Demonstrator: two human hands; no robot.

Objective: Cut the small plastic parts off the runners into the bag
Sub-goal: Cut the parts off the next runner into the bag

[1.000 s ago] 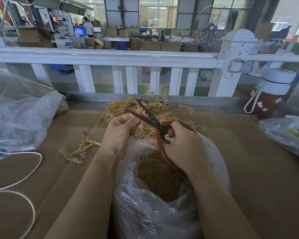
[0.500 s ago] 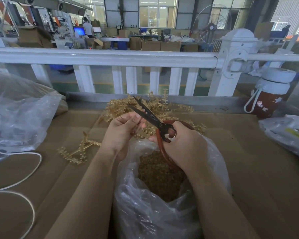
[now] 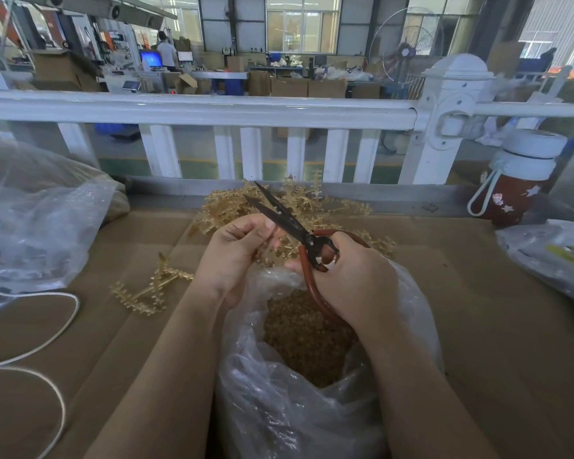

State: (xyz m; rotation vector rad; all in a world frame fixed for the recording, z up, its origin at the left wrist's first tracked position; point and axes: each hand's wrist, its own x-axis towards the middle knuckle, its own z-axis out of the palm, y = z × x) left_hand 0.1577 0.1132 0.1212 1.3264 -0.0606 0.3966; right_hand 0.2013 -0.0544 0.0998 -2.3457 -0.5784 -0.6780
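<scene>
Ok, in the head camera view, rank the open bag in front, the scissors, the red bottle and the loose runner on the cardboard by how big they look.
1. Open bag, though it is nearest the camera.
2. Scissors and red bottle: too alike to rank.
3. Loose runner.

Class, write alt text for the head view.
Over an open plastic bag of cut yellow parts, the right hand holds open scissors while the left hand pinches a runner beside the blades. More runners lie behind.
</scene>
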